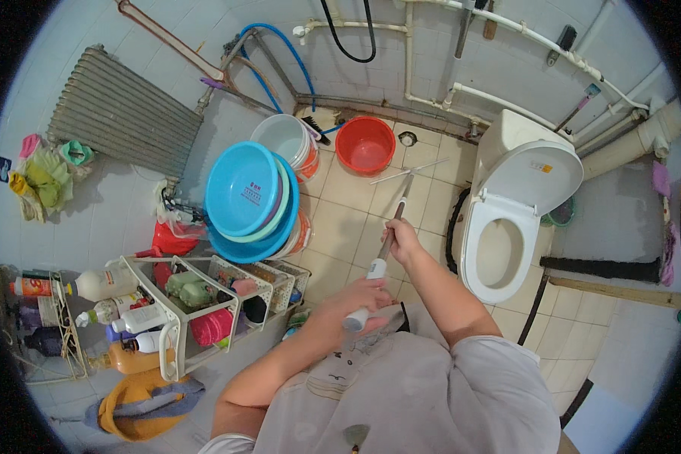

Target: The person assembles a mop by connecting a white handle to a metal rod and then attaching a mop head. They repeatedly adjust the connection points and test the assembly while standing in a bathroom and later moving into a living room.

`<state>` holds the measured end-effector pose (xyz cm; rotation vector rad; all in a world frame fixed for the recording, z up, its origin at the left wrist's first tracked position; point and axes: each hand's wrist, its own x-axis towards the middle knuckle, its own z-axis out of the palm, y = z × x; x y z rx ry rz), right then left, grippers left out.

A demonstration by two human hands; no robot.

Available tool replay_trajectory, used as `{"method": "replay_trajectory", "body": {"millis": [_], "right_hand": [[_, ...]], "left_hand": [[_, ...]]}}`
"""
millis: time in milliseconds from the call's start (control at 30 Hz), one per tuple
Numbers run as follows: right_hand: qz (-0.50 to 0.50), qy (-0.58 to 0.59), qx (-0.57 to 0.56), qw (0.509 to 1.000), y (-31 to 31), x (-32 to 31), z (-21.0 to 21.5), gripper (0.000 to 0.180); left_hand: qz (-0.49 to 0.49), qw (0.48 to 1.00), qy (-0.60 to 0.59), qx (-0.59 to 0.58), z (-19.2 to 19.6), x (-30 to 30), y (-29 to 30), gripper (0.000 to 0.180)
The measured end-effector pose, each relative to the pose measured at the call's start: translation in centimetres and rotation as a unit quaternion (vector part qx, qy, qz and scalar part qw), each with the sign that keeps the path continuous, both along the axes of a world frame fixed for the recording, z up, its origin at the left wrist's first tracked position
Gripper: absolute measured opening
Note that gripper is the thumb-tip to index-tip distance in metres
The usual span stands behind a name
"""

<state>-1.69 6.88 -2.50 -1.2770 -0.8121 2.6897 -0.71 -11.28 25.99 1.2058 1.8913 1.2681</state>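
Both of my hands are on a long-handled floor squeegee point(400, 204), which slants away from my body. My left hand point(348, 304) wraps round the white grip near the top end, close to my shirt. Farther down the pole, my right hand point(402, 240) is closed round the grey-brown shaft. The thin, wide head point(424, 166) rests on the tiled floor, just right of a red bucket point(365, 146) and near a round floor drain point(408, 139).
A white toilet point(501, 250) with its lid raised stands at the right. Blue basins point(242, 189) are stacked on buckets at the left, beside a white bucket point(280, 135). A rack of bottles point(175, 321) stands near left. Pipes point(408, 60) line the far wall.
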Motion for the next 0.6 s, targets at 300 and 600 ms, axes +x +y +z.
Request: {"method": "replay_trajectory", "body": {"millis": [300,600], "right_hand": [[-0.061,-0.053,0.067,0.995,1.5,-0.7,10.6,0.030],[-0.155,-0.107,0.090,0.978,11.0,-4.7,6.8,0.024]], "left_hand": [[0.165,0.970,-0.131,0.121,-0.2,-3.6,0.9,0.029],[0.044,0.993,-0.107,0.024,-3.4,-10.7,10.6,0.026]]}}
